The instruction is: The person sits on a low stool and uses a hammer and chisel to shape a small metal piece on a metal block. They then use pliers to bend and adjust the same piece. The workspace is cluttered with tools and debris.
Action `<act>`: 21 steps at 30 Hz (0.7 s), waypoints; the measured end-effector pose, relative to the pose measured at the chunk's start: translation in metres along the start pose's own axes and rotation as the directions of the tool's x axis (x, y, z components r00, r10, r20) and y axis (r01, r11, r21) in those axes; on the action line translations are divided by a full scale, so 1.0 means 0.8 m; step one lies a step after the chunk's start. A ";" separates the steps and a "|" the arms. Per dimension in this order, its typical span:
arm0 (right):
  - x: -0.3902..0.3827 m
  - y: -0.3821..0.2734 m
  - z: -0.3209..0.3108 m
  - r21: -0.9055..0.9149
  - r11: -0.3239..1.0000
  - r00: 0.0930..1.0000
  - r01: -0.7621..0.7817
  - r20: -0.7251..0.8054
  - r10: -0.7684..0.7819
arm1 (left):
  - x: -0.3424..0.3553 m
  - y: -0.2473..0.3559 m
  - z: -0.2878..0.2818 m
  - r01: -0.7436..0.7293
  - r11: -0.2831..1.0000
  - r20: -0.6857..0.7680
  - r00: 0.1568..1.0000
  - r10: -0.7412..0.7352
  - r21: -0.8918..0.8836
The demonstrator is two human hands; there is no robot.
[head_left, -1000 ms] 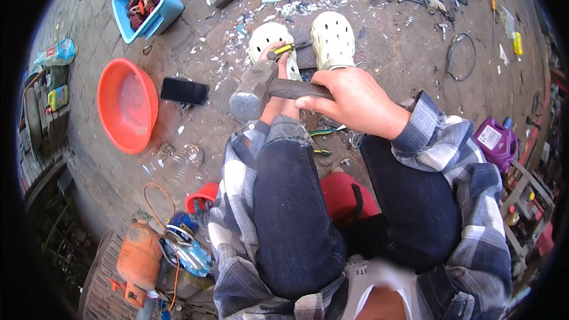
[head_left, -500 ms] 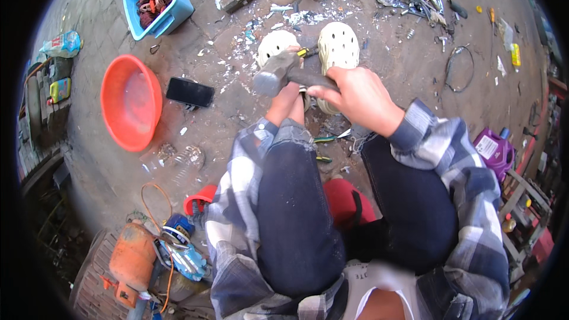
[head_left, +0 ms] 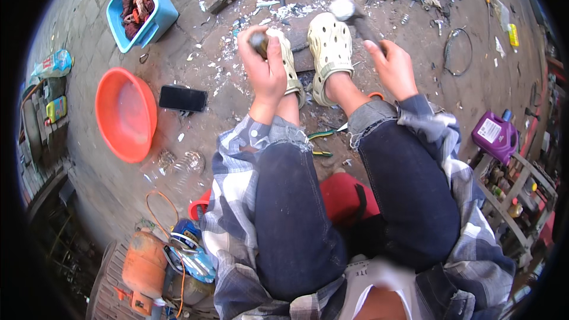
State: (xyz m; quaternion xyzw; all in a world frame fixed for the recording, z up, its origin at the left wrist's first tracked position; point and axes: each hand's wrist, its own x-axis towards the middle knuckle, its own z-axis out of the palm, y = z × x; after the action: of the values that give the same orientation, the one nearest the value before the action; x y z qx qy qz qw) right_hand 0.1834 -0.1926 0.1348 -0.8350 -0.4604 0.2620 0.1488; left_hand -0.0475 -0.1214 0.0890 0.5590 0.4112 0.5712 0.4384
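Head view showed the right hand (head_left: 393,70) with its fingers wrapped round the hammer (head_left: 358,20) near the right clog (head_left: 329,47), and the left hand (head_left: 264,76) pinching a blurred dark piece (head_left: 258,43) by the left clog (head_left: 287,63), so controlled strokes clear of clogs and fingertips seemed wisest.

Head-worn fisheye view, facing down
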 end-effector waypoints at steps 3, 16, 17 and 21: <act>0.029 0.075 0.035 -0.134 0.978 0.986 -0.160 -0.061 0.153 | 0.040 0.031 0.009 0.035 0.997 0.151 0.988 -0.045 0.062; 0.056 0.068 0.067 -0.068 0.949 0.857 0.309 -0.413 -0.308 | 0.033 -0.018 0.005 -0.039 0.572 0.327 0.851 -0.410 0.820; 0.058 0.031 0.069 0.000 0.907 0.852 0.421 -0.343 -0.396 | 0.021 -0.007 -0.002 -0.037 0.575 0.372 0.796 -0.478 0.818; 0.076 -0.051 0.090 -0.141 0.591 0.605 0.794 0.083 -0.792 | -0.007 0.079 0.003 -0.259 0.727 0.735 0.490 -0.469 0.636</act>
State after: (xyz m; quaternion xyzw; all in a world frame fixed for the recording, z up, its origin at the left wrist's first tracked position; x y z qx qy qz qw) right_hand 0.1406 -0.1184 0.0778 -0.5508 -0.8042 0.1345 0.1780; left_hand -0.0481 -0.1446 0.1482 0.8552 0.3478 -0.0117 0.3842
